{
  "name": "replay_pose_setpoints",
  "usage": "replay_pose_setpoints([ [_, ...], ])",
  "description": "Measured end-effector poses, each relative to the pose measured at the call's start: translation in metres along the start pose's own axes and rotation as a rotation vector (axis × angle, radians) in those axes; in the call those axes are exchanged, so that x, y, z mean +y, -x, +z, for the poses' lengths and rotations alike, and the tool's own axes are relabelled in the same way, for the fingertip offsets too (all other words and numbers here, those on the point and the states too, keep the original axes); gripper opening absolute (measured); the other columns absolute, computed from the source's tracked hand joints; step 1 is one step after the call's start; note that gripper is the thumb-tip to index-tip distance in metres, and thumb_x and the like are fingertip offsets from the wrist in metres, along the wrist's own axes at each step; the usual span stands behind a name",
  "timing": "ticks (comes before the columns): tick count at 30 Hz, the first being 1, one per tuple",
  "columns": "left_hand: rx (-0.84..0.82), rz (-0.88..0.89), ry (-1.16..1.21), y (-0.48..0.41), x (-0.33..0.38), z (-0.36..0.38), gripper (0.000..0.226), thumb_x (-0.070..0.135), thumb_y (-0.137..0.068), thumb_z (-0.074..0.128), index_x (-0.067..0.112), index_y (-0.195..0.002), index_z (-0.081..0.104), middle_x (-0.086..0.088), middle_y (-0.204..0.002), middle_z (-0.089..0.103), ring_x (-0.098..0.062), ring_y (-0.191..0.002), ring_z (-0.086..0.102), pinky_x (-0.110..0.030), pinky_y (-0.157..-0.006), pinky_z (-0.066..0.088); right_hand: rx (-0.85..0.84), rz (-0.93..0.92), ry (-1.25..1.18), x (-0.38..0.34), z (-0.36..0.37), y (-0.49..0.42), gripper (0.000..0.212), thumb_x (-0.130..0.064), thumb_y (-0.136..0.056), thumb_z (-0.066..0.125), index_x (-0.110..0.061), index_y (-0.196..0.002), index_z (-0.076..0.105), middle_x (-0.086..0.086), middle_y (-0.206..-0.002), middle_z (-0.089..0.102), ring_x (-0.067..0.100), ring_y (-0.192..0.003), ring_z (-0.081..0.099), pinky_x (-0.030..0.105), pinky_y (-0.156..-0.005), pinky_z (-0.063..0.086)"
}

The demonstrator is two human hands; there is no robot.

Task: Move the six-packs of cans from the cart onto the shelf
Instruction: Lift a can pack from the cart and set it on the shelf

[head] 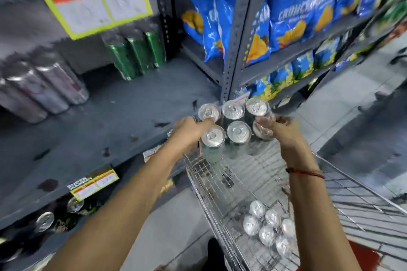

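Blue chip bags [286, 17] on right-hand racks, yellow price sign [97, 4] hanging top left, grey tiled floor [352, 94] beyond.

A six-pack of cans [234, 125] is held above the wire cart [220, 182], gripped at its sides by the left hand [189, 132] and right hand [284, 132]. A second six-pack [268, 226] lies in the cart. The grey shelf [99, 130] is seen alongside, with green cans [136, 55] standing at its rear.
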State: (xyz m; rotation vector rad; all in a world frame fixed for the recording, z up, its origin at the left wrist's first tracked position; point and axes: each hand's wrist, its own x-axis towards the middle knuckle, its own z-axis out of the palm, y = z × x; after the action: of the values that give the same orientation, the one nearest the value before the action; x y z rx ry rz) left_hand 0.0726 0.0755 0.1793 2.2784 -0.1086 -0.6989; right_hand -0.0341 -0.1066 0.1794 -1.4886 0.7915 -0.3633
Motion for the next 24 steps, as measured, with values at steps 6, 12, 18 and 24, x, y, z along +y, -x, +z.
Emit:
replay_pose_setpoints([
  [6, 0.185, 0.125, -0.032, 0.021, 0.016, -0.081, 0.059, 0.061, -0.077, 0.059, 0.007, -0.055, 0.046, -0.004, -0.055, 0.043, -0.020, -0.056, 0.044, -0.032, -0.046, 0.027, -0.142, -0.146, -0.039, -0.073, 0.047, 0.004, 0.017, -0.001, -0.074, 0.068, -0.013, -0.066, 0.061, -0.009, -0.046, 0.064, 0.003, -0.047, 0.058, 0.018, -0.050, 0.049],
  [12, 0.204, 0.102, 0.323, -0.003, 0.006, -0.134, 0.057, 0.046, -0.070, 0.075, -0.002, -0.098, 0.064, -0.009, -0.095, 0.061, -0.017, -0.084, 0.060, -0.036, -0.077, 0.058, -0.225, -0.201, 0.041, -0.105, 0.115, -0.019, 0.011, 0.000, -0.074, 0.069, -0.006, -0.072, 0.060, 0.003, -0.068, 0.054, 0.011, -0.062, 0.050, 0.019, -0.054, 0.043],
  [18, 0.264, -0.002, 0.330, -0.038, -0.010, -0.146, 0.048, 0.040, -0.069, 0.079, 0.004, -0.093, 0.060, -0.010, -0.097, 0.058, -0.020, -0.080, 0.059, -0.039, -0.087, 0.055, -0.204, -0.054, 0.143, -0.089, 0.182, -0.071, 0.024, -0.012, -0.068, 0.077, -0.011, -0.066, 0.053, 0.005, -0.068, 0.055, 0.020, -0.069, 0.056, 0.030, -0.063, 0.044],
  [24, 0.290, -0.018, 0.321, -0.061, -0.018, -0.148, 0.038, 0.037, -0.071, 0.078, 0.010, -0.066, 0.052, -0.007, -0.085, 0.056, -0.015, -0.064, 0.055, -0.026, -0.064, 0.054, -0.219, -0.041, 0.160, -0.073, 0.206, -0.102, 0.026, -0.018, -0.065, 0.079, -0.007, -0.078, 0.059, 0.011, -0.084, 0.064, 0.028, -0.092, 0.066, 0.039, -0.081, 0.052],
])
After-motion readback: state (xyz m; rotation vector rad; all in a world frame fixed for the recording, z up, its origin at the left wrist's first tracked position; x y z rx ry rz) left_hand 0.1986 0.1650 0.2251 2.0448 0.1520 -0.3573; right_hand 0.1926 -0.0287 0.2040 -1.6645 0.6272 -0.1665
